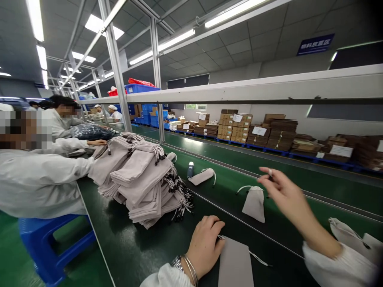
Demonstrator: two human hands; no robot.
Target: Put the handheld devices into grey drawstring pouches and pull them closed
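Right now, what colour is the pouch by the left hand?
The pouch is light warm grey; head view shows it.

A single camera is riding on the person's head, looking forward and down, slantwise across the green bench (119,247). It is showing the hands from close by, the left hand (205,245) at bottom centre and the right hand (283,191) farther right. The view is also reaching wide (up to the ceiling lights (35,20), even) and out under a white beam (239,91) to distant cartons (233,125). The upper right corner is falling dark, so its contents are hard to tell.
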